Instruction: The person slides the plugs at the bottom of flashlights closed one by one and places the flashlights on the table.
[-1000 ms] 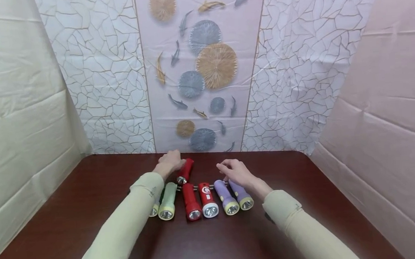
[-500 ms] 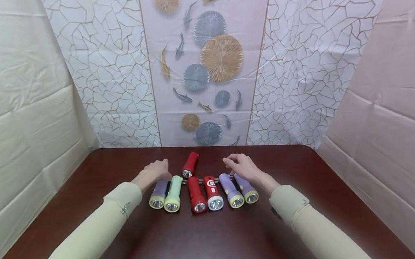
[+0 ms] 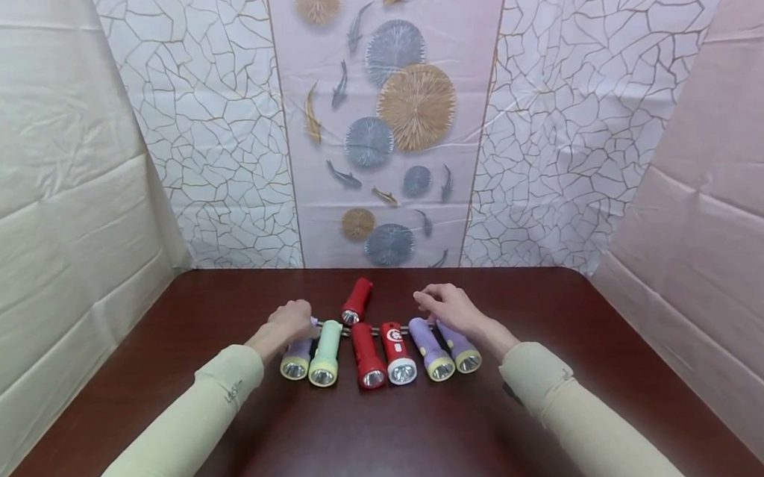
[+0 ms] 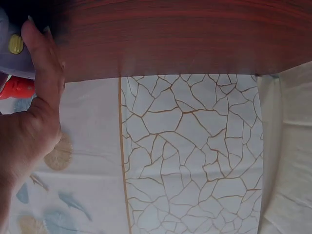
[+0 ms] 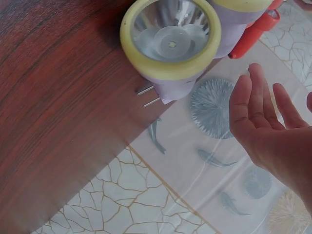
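Note:
In the head view my left hand [image 3: 288, 325] grips the tail end of the leftmost purple flashlight [image 3: 295, 363]. Its fingers lie along the purple body beside the yellow switch in the left wrist view. Right beside it is a mint-green flashlight [image 3: 327, 355]. A dark red flashlight [image 3: 367, 356] and a red one with a white rim [image 3: 398, 353] occupy the middle. My right hand [image 3: 451, 308], fingers loosely bent and holding nothing, hovers behind two purple flashlights, the inner one [image 3: 428, 345] and the outer one [image 3: 459, 346].
Another red flashlight [image 3: 358, 300] lies slanted behind the row. Metal plug prongs [image 5: 148, 96] stick out of the outer purple flashlight's tail. The dark wooden table [image 3: 372, 449] ends at a patterned cloth backdrop [image 3: 232, 130], with cloth walls at both sides.
My left hand has left the slanted red flashlight at the back, moved left and taken hold of the leftmost purple flashlight. The right hand stays nearly in place.

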### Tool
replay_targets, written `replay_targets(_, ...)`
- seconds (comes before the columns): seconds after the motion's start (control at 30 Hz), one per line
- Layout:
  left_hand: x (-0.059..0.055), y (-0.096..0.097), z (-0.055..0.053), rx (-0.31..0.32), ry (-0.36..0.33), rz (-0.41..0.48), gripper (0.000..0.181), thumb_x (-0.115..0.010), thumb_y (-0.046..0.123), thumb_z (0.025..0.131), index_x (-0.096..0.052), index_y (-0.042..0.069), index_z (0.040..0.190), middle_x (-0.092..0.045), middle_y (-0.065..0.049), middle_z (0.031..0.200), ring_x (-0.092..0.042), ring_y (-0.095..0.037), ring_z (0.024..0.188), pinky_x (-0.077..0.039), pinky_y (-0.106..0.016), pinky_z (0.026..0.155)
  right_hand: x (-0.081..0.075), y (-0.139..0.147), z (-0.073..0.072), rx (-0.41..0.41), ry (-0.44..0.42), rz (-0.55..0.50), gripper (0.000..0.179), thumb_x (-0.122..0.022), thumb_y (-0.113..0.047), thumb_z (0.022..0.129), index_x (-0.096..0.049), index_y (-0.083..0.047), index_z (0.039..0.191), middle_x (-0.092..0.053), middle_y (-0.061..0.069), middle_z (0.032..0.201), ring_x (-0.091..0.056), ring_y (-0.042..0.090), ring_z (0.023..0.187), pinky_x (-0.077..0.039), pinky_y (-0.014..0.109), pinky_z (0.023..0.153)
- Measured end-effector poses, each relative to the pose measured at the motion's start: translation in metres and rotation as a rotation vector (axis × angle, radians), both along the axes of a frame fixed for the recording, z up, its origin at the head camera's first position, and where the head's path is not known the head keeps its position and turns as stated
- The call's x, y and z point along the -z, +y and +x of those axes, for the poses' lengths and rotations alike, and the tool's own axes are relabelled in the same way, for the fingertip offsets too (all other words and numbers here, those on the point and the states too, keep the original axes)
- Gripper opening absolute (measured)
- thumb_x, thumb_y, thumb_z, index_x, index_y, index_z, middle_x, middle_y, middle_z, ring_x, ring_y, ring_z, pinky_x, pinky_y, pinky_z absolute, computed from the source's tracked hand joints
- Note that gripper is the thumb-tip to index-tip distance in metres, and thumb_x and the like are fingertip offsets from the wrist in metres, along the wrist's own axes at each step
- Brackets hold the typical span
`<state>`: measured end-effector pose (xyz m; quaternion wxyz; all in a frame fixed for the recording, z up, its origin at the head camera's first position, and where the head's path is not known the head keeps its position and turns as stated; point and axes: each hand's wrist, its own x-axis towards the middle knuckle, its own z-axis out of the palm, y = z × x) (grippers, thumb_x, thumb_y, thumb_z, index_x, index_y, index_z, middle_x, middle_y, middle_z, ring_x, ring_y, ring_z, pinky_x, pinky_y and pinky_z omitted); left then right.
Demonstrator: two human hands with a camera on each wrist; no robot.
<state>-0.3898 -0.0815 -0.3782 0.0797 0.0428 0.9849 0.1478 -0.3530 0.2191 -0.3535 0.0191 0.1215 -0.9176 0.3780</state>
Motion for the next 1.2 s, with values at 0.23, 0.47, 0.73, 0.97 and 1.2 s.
replay_targets(0.23, -0.018, -0.001, 0.000, 0.024, 0.086, 0.016, 0.026, -0.068, 0.023, 0.082, -0.060, 0.003, 0.096, -0.062, -0.011, 0.086, -0.060, -0.023, 0.073, -0.047, -0.034, 0.058, -0.007, -0.002, 0.002, -0.012, 0.001, 0.007, 0.035, -0.049, -0.032, 0.100, -0.065, -0.003, 0.110, -0.071, 0.014, 0.099, -0.068, 0.029, 0.077, -0.049, 0.025, 0.067)
replay_targets(0.47, -0.042, 0.009, 0.002, 0.056, 0.209, 0.055, 0.031, -0.068, 0.027, 0.074, -0.058, 0.007, 0.096, -0.062, -0.011, 0.086, -0.060, -0.025, 0.073, -0.045, -0.036, 0.059, -0.010, -0.004, 0.003, -0.019, 0.021, 0.021, 0.035, -0.050, -0.031, 0.099, -0.065, -0.003, 0.111, -0.071, 0.014, 0.100, -0.066, 0.017, 0.069, -0.048, 0.025, 0.067)
replay_targets(0.73, -0.056, 0.034, 0.016, 0.156, 0.257, 0.092, 0.031, -0.069, 0.028, 0.074, -0.055, 0.012, 0.096, -0.063, -0.009, 0.087, -0.060, -0.023, 0.071, -0.043, -0.033, 0.055, -0.014, -0.007, 0.002, -0.031, 0.037, 0.022, 0.035, -0.050, -0.030, 0.099, -0.065, -0.003, 0.115, -0.072, 0.015, 0.100, -0.063, 0.010, 0.063, -0.049, 0.025, 0.067)
replay_targets(0.97, -0.064, 0.054, 0.022, 0.230, 0.281, 0.086, 0.031, -0.071, 0.028, 0.073, -0.055, 0.014, 0.096, -0.063, -0.007, 0.088, -0.060, -0.022, 0.073, -0.042, -0.032, 0.056, -0.016, -0.009, 0.002, -0.049, 0.038, 0.013, 0.035, -0.050, -0.030, 0.099, -0.065, -0.004, 0.117, -0.072, 0.016, 0.102, -0.064, 0.010, 0.064, -0.051, 0.025, 0.066)
replay_targets(1.2, -0.068, 0.067, 0.027, 0.271, 0.307, 0.074, 0.032, -0.072, 0.029, 0.073, -0.058, 0.014, 0.097, -0.064, -0.007, 0.089, -0.061, -0.022, 0.073, -0.043, -0.032, 0.058, -0.020, -0.013, 0.002, -0.118, 0.068, 0.018, 0.033, -0.051, -0.023, 0.098, -0.063, -0.005, 0.124, -0.072, 0.018, 0.103, -0.067, 0.012, 0.066, -0.053, 0.026, 0.064)
